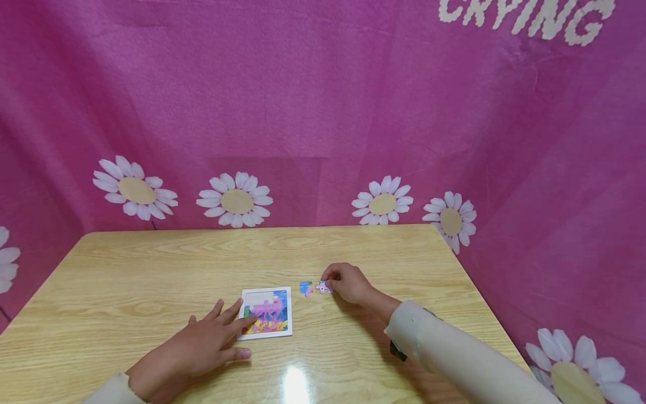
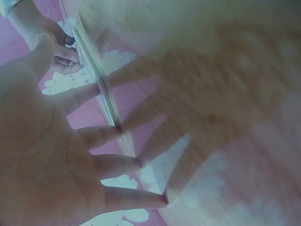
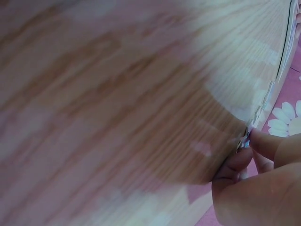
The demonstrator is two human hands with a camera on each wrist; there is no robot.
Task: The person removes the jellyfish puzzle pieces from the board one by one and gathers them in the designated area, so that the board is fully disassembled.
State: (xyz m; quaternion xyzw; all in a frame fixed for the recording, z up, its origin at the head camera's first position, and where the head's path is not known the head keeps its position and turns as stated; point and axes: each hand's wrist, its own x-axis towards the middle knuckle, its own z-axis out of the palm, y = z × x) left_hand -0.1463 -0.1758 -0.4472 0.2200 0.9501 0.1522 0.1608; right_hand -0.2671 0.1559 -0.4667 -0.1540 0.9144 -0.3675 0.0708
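A small white-framed jigsaw puzzle (image 1: 290, 331) lies flat on the table, with a pink sea creature in its picture. Its upper left part shows bare white. My left hand (image 1: 209, 342) is spread, palm down, at the puzzle's left side. One finger touches the picture while other fingertips rest at the frame's edge and on the table; in the left wrist view the fingers (image 2: 124, 197) are straight. To the right of the puzzle, my right hand (image 1: 349, 282) pinches a purple puzzle piece (image 1: 322, 287) between thumb and fingers. A blue and pink puzzle piece (image 1: 305, 288) lies just left of it.
The light wooden table (image 1: 151, 269) reaches back to a pink curtain (image 1: 303, 112) with white daisies. The curtain also runs along the right and left sides. Light glares on the tabletop near the front. A dark band (image 1: 397, 351) shows at my right wrist.
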